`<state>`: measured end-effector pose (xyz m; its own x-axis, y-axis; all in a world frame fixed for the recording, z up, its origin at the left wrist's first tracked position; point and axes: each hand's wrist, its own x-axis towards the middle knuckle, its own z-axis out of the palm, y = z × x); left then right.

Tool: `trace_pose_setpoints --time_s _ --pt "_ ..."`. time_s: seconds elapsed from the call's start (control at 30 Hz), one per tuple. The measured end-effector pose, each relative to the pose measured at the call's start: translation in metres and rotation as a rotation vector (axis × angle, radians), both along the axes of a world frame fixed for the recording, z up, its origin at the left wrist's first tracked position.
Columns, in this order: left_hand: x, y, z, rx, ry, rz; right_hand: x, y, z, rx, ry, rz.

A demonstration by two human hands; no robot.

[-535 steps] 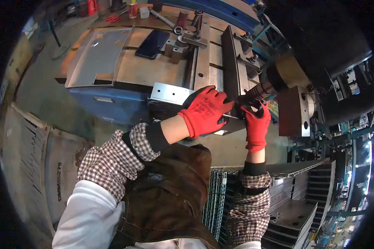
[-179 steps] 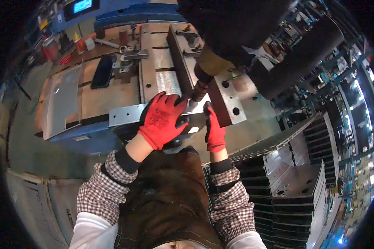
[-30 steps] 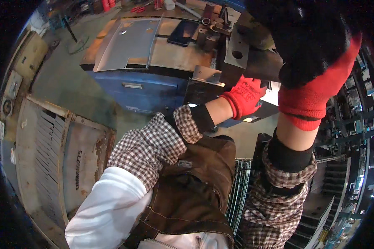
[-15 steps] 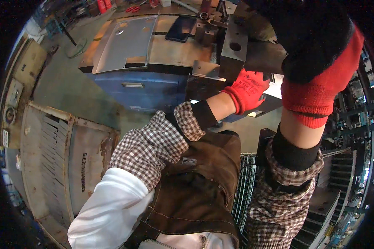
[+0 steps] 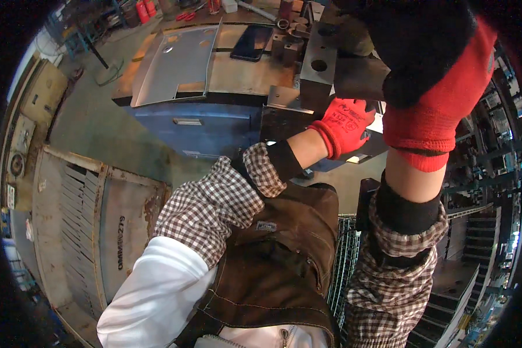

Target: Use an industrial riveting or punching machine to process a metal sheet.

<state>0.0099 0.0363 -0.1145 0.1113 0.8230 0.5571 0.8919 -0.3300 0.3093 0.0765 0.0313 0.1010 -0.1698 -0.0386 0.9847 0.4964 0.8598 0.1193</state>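
My left hand (image 5: pixel 347 123), in a red glove with dark fingertips, is closed at the front edge of the bench, just below a dark steel block with round holes (image 5: pixel 317 68). Its fingers curl beside a pale, bright flat surface (image 5: pixel 379 119); what they grip is hidden. High on the right and close to view is my right hand (image 5: pixel 441 87), in a red and black glove, raised beside the steel block. Its fingers merge into the dark, so their hold does not show. A small bent metal plate (image 5: pixel 288 97) sits left of the block.
On the wooden benchtop (image 5: pixel 229 72) lie a bent sheet-metal panel (image 5: pixel 177 64) and a dark phone (image 5: pixel 253 42). A blue cabinet (image 5: pixel 203 127) is under it. A rusty metal bin (image 5: pixel 124 220) stands at left, a green wire rack (image 5: pixel 343 255) and shelving (image 5: pixel 475 243) at right.
My right hand has shifted slightly left and down in view. The bench and block also sit a little differently as the view turned slightly. My left hand stays at the same spot.
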Motion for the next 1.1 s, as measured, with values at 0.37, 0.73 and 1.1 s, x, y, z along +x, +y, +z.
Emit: trace_pose_setpoints --time_s 0.37,0.73,1.1 --pt "0.001 -0.014 0.02 0.043 0.03 0.037 0.001 0.006 -0.01 -0.031 0.019 0.022" --pt "-0.005 0.013 -0.022 0.173 -0.248 -0.116 0.001 0.008 -0.013 -0.087 0.068 0.165" --pt "0.007 -0.013 0.032 0.011 -0.004 -0.008 0.036 0.151 -0.169 -0.875 0.097 0.296"
